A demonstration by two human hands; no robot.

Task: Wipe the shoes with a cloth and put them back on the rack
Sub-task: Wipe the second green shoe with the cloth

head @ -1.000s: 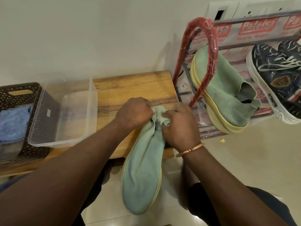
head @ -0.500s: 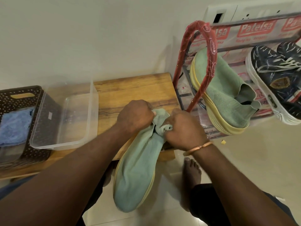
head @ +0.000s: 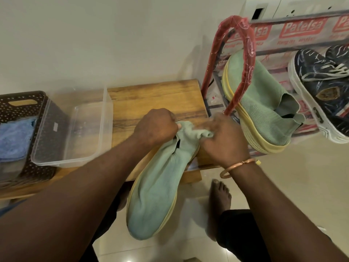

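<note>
Held shoe: pale green knit slip-on shoe with a yellow foam sole [head: 156, 190], between the two hands. Its heel end is over the front edge of the long wooden bench [head: 151, 99] and its toe points back at the person, out over the tiled floor. I cannot tell whether it rests on the bench edge.

- Judged light. The upper is soft and creases under the fingers. The sole looks to be the only stiff part.
- The collar is bunched. The left hand [head: 156, 127] has its fingers curled into the knit on one side. The right hand [head: 224, 137] is blurred but pinches the gathered collar on the other side.
- A collar hold lets the toe swing. For racking, a hold on the sole edge or heel is probably firmer. The knit should not slip.

Room and edges:
- Metal shoe rack with a red plastic-wrapped frame [head: 249, 53], just right of the bench. The red hoop stands close to the right hand and could snag it.
- The matching green shoe [head: 264, 110] lies tilted on the rack. A navy sneaker with a white sole [head: 324, 87] sits beside it. The free slot is hard to make out.
- On the left of the bench, a clear plastic tub [head: 105, 114] touches a brown perforated basket [head: 24, 97] that holds a blue cloth [head: 15, 137]. All three are well apart from the shoe.
- A bare foot [head: 221, 195] is on the floor below the right wrist.
</note>
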